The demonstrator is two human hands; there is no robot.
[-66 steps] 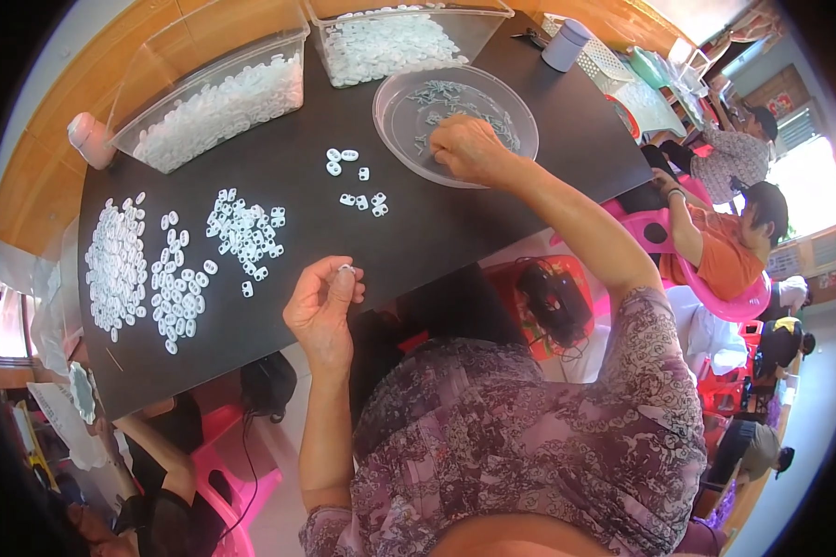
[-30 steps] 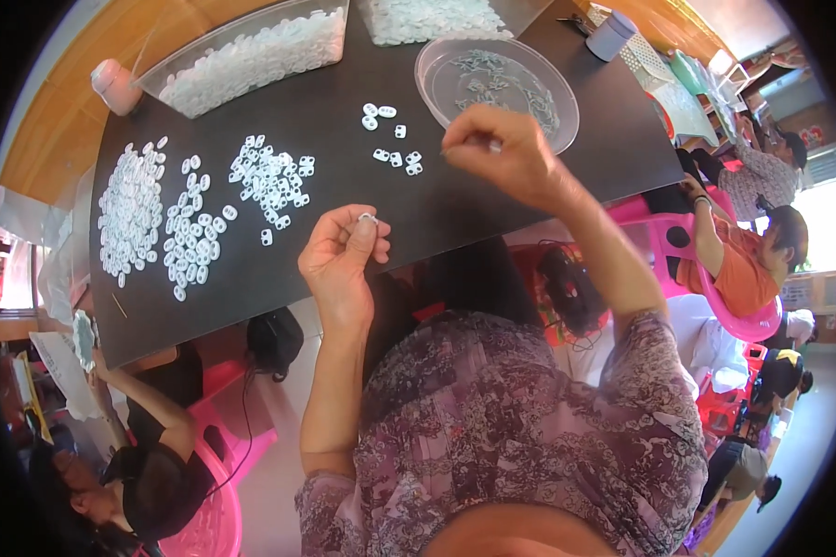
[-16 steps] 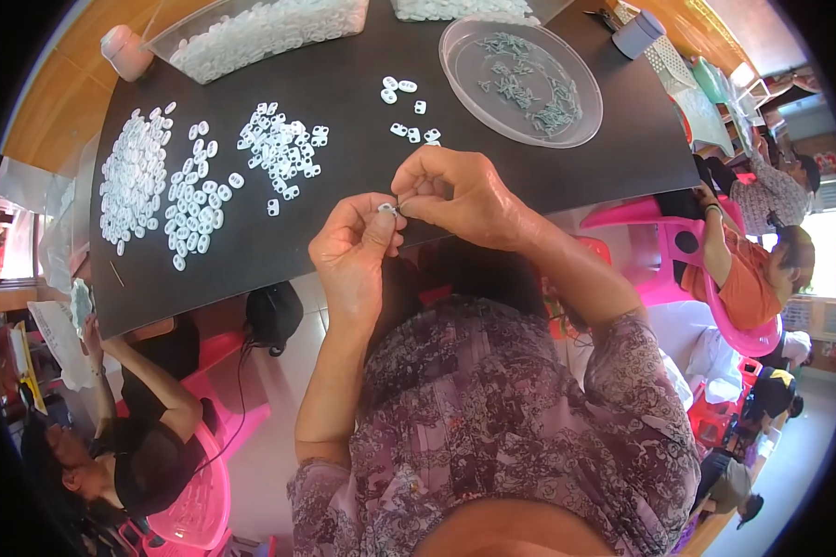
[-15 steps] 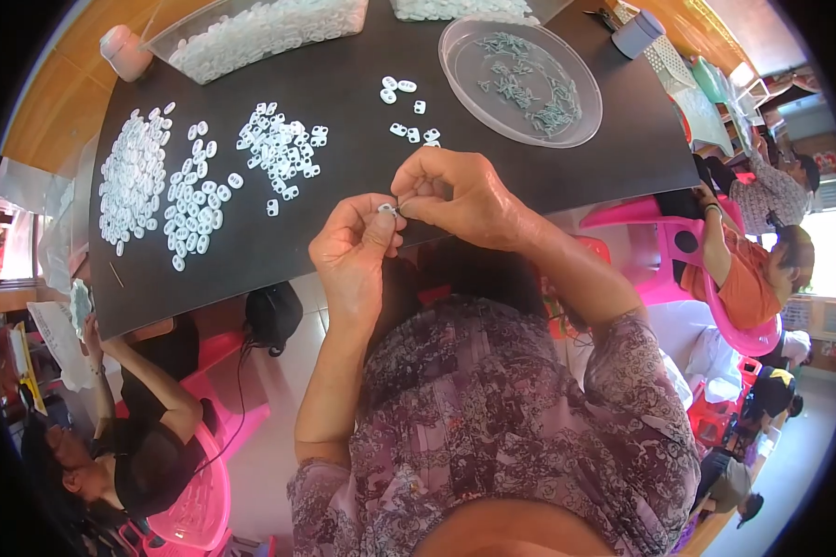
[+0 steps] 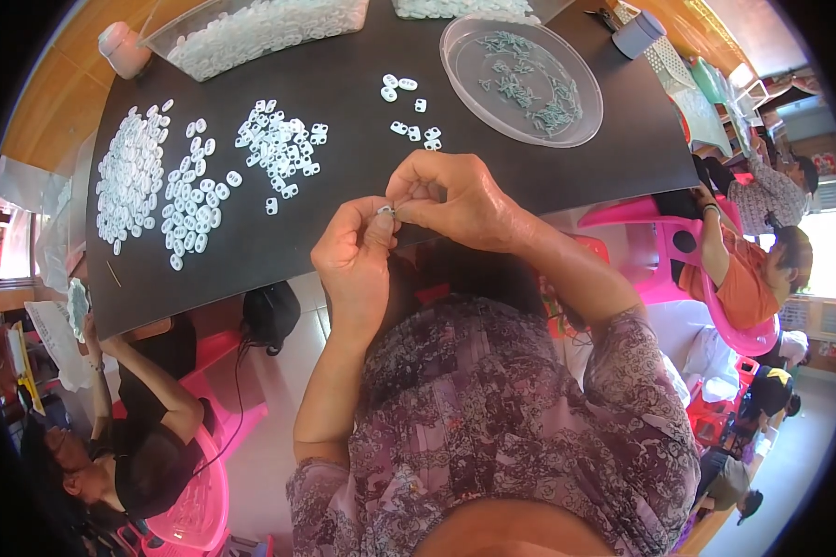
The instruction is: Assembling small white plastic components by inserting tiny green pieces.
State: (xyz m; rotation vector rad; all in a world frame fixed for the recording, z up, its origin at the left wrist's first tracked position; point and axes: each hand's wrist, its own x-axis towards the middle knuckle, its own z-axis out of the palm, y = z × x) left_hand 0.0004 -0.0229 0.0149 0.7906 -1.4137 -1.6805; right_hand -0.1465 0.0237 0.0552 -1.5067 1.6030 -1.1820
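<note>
My left hand (image 5: 355,251) pinches a small white plastic piece (image 5: 385,212) between thumb and fingers, just off the table's front edge. Against it, the fingertips of my right hand (image 5: 460,200) are pressed together; whatever they pinch is too small to make out. Beyond my hands lie a few loose white pieces, some oval (image 5: 398,85) and some squarish with holes (image 5: 414,135). To their right a round clear tray (image 5: 455,93) holds many small grey-green pins (image 5: 514,90).
White pieces lie in heaps on the dark table (image 5: 344,130): ovals (image 5: 130,181), more ovals (image 5: 193,209) and holed squarish ones (image 5: 283,144). A clear bin (image 5: 181,56) of white pieces stands behind. People sit at left (image 5: 149,464) and right (image 5: 738,269) on pink chairs.
Both hands stay together at nearly the same spot, still pinching. My right fingers have shifted very slightly to the left.
</note>
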